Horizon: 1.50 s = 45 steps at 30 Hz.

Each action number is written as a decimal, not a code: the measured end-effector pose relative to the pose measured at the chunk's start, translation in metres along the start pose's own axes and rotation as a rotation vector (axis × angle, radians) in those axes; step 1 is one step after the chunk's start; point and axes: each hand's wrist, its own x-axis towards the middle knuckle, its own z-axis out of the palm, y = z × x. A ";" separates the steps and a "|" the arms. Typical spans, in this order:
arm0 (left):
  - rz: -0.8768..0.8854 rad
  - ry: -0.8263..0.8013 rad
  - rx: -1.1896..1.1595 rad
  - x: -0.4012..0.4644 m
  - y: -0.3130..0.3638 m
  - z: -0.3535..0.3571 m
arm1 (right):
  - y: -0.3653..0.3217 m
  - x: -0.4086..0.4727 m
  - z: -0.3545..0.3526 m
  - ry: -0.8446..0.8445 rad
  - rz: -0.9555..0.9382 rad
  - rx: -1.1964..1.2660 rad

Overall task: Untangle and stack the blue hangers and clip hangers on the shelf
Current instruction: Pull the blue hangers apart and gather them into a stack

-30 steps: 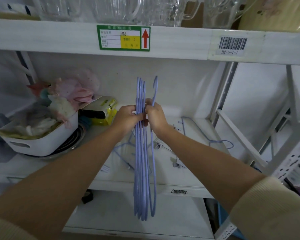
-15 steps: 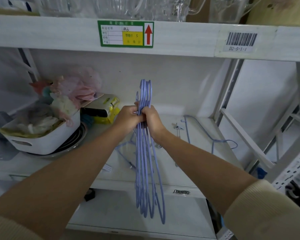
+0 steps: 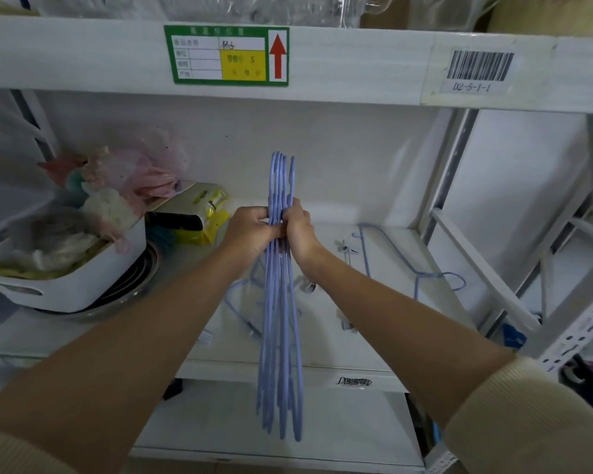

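Note:
A bunch of several blue hangers point(image 3: 280, 354) hangs edge-on in front of the shelf, hooks pointing up. My left hand point(image 3: 249, 230) and my right hand point(image 3: 298, 229) both grip the bunch near the necks, pressed together from either side. On the white shelf point(image 3: 384, 336) behind lie another blue hanger point(image 3: 421, 273) at the right and a few clip hangers point(image 3: 346, 249) with metal clips, partly hidden by my arms and the bunch.
A white bin point(image 3: 69, 282) full of cloths sits on a round glass dish at the left. A yellow and black packet point(image 3: 192, 217) lies behind it. The upper shelf beam point(image 3: 356, 59) carries a green label and a barcode. White rack struts point(image 3: 486, 268) stand at the right.
The stray hanger on the right side of the bunch has been drawn in, so the hooks and lower bars now line up closer together. Both hands stay clasped on the bunch.

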 end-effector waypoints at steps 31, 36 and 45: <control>0.025 -0.158 -0.034 0.063 -0.035 0.069 | 0.173 0.055 -0.228 0.193 0.431 -1.044; 0.024 -0.148 0.006 0.072 -0.043 0.075 | 0.199 0.063 -0.231 0.176 0.447 -1.103; 0.012 -0.155 -0.008 0.070 -0.049 0.075 | 0.214 0.071 -0.220 0.216 0.480 -1.051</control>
